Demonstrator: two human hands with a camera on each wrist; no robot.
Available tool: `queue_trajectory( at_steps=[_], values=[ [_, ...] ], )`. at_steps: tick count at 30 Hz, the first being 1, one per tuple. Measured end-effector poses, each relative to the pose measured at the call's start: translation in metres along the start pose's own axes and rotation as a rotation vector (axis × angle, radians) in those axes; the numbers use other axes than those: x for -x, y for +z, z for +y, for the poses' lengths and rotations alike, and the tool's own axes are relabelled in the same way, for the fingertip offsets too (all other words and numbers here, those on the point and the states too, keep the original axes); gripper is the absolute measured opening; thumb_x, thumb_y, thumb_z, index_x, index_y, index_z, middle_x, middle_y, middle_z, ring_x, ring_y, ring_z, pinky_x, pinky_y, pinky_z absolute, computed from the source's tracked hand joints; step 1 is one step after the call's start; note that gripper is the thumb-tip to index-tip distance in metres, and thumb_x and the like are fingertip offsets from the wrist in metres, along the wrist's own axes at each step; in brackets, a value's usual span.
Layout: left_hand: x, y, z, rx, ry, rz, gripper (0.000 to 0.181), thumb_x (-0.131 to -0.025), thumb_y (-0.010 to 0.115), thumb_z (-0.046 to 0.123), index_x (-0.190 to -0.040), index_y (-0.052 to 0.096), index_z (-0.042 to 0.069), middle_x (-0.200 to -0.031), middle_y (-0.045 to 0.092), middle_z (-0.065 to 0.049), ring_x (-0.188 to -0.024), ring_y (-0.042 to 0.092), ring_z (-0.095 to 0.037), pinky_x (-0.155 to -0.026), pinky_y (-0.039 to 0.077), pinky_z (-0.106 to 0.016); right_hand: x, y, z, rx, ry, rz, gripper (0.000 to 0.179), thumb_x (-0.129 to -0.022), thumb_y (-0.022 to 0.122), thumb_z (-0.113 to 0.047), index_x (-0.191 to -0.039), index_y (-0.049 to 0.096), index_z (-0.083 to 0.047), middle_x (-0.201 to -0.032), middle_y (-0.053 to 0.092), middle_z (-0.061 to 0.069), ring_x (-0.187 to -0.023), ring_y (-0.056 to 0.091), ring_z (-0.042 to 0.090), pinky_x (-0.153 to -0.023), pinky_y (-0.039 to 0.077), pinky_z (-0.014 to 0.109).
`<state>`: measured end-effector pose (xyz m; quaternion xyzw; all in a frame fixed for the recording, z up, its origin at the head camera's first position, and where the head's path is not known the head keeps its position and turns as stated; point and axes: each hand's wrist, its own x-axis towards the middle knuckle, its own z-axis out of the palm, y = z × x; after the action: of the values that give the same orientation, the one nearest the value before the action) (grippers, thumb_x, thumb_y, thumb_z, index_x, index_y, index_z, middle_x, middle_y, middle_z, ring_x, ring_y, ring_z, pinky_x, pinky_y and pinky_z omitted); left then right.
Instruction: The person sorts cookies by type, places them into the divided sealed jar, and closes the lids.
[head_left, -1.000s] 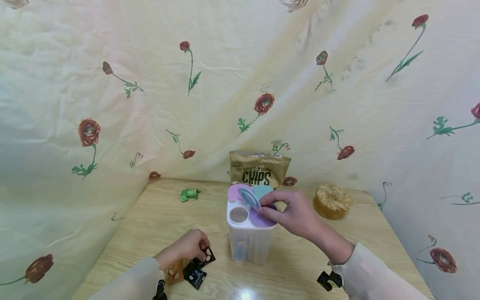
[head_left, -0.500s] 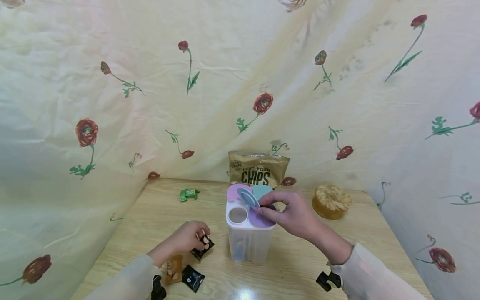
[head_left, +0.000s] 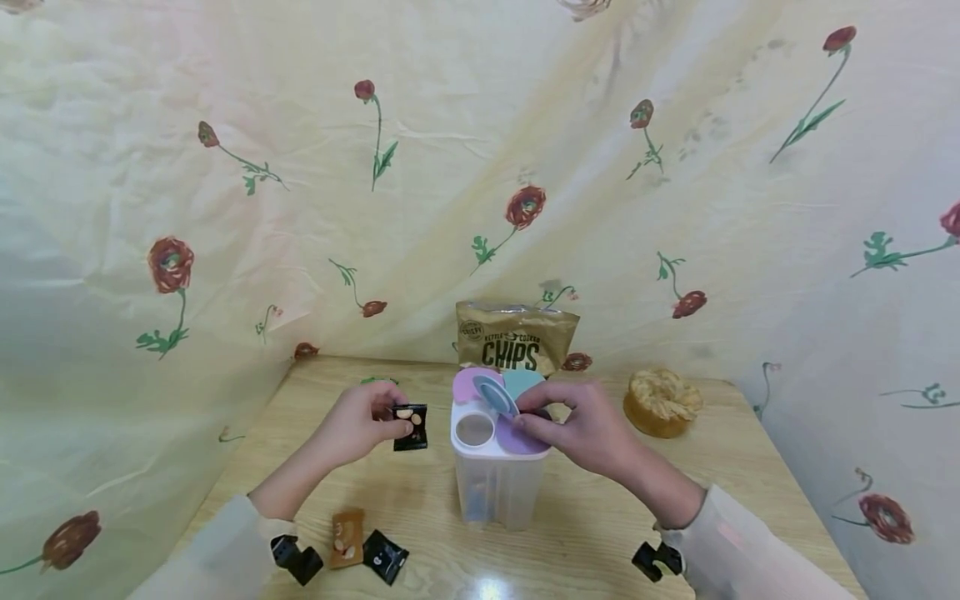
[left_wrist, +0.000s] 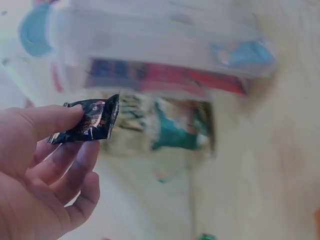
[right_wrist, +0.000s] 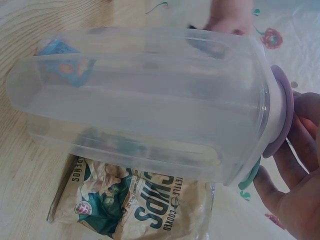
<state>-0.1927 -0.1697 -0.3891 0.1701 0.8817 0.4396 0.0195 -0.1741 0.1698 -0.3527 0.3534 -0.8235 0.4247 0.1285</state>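
My left hand [head_left: 362, 423] pinches a small black packet [head_left: 410, 427] between thumb and fingers, above the table and left of the container. That packet is also close up in the left wrist view, its crimped edge showing. The clear container [head_left: 498, 492] stands upright, its white top fitted with pink, teal and purple lids. My right hand [head_left: 581, 425] holds a blue-grey round lid [head_left: 493, 395] tilted up, beside the uncovered round hole [head_left: 476, 429] at the front left. A blue packet [right_wrist: 67, 62] lies inside the container at its bottom.
An orange packet [head_left: 347, 538] and another black packet [head_left: 386, 557] lie on the near left of the table. Behind the container stands a gold chips bag [head_left: 517, 337]. A round braided-top loaf [head_left: 663, 403] sits at the right. Part of a green packet [head_left: 380, 381] shows behind my left hand.
My left hand has lifted the black packet off the table and carried it up and away from me, to container-top height in the head view. My right hand and the raised lid have stayed put.
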Motion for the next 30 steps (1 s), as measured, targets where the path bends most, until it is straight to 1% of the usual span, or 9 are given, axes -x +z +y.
queue_trajectory(
  at_steps=[3,8,10,13,16,19,23,27,30],
  values=[
    [0.001,-0.004,0.021,0.013,0.031,0.024,0.025,-0.087,0.082,0.016,-0.109,0.07,0.013,-0.096,0.07,-0.002,-0.08,0.061,-0.018,-0.069,0.052,-0.034,0.0,-0.001,0.0,-0.001,0.008,0.002,0.014,-0.086,0.084,-0.013,-0.095,0.08,-0.022,-0.09,0.076,-0.014,-0.082,0.07,0.006,-0.071,0.058,0.026],
    [0.004,-0.002,0.047,0.038,0.084,0.02,0.029,-0.089,0.08,0.015,-0.116,0.071,0.014,-0.108,0.073,-0.001,-0.084,0.063,-0.017,-0.072,0.053,-0.033,0.001,-0.001,-0.001,-0.001,0.016,0.006,0.014,-0.086,0.084,-0.013,-0.096,0.081,-0.022,-0.09,0.076,-0.014,-0.083,0.07,0.005,-0.072,0.058,0.026],
    [0.005,-0.001,0.054,0.043,0.102,0.028,0.027,-0.089,0.079,0.013,-0.115,0.072,0.014,-0.103,0.073,-0.002,-0.083,0.063,-0.017,-0.071,0.054,-0.032,0.002,-0.001,-0.001,0.0,0.012,0.007,0.014,-0.086,0.084,-0.013,-0.096,0.08,-0.022,-0.09,0.076,-0.014,-0.083,0.07,0.006,-0.072,0.058,0.027],
    [0.007,-0.002,0.065,0.049,0.119,0.071,0.022,-0.089,0.079,0.012,-0.109,0.072,0.014,-0.093,0.071,-0.001,-0.081,0.064,-0.017,-0.068,0.054,-0.031,0.001,0.0,-0.001,0.0,0.005,0.006,0.014,-0.086,0.084,-0.013,-0.096,0.08,-0.022,-0.091,0.076,-0.013,-0.083,0.07,0.006,-0.072,0.058,0.028],
    [0.005,-0.002,0.075,0.07,0.139,0.102,0.02,-0.087,0.08,0.011,-0.104,0.071,0.013,-0.09,0.071,-0.002,-0.08,0.066,-0.017,-0.068,0.055,-0.032,0.001,0.001,0.0,0.001,-0.001,0.004,0.014,-0.086,0.084,-0.012,-0.096,0.08,-0.021,-0.09,0.076,-0.013,-0.082,0.07,0.006,-0.072,0.058,0.027],
    [0.002,0.0,0.082,0.113,0.134,0.078,0.02,-0.086,0.082,0.01,-0.102,0.07,0.013,-0.09,0.072,-0.003,-0.08,0.068,-0.017,-0.069,0.057,-0.032,0.001,0.001,0.001,0.002,-0.001,0.006,0.014,-0.086,0.084,-0.011,-0.095,0.08,-0.021,-0.09,0.076,-0.013,-0.082,0.07,0.005,-0.072,0.058,0.026],
    [-0.002,0.007,0.085,0.139,0.125,0.025,0.02,-0.086,0.082,0.011,-0.101,0.069,0.011,-0.093,0.072,-0.005,-0.079,0.068,-0.016,-0.068,0.056,-0.031,0.001,0.002,0.001,0.003,-0.003,0.01,0.013,-0.086,0.084,-0.011,-0.095,0.08,-0.02,-0.09,0.076,-0.013,-0.082,0.071,0.005,-0.071,0.058,0.026],
    [-0.004,0.014,0.085,0.139,0.131,0.006,0.02,-0.087,0.082,0.01,-0.1,0.067,0.011,-0.098,0.071,-0.006,-0.076,0.065,-0.016,-0.064,0.053,-0.029,0.001,0.003,0.002,0.003,-0.007,0.012,0.013,-0.087,0.083,-0.012,-0.095,0.08,-0.021,-0.09,0.076,-0.013,-0.082,0.071,0.005,-0.071,0.058,0.026],
    [-0.005,0.019,0.083,0.107,0.145,-0.011,0.019,-0.088,0.08,0.011,-0.102,0.067,0.014,-0.097,0.07,-0.003,-0.076,0.064,-0.015,-0.063,0.052,-0.028,0.001,0.003,0.001,0.0,-0.008,0.012,0.013,-0.086,0.084,-0.011,-0.095,0.08,-0.02,-0.091,0.076,-0.013,-0.083,0.071,0.006,-0.072,0.059,0.027]
  ],
)
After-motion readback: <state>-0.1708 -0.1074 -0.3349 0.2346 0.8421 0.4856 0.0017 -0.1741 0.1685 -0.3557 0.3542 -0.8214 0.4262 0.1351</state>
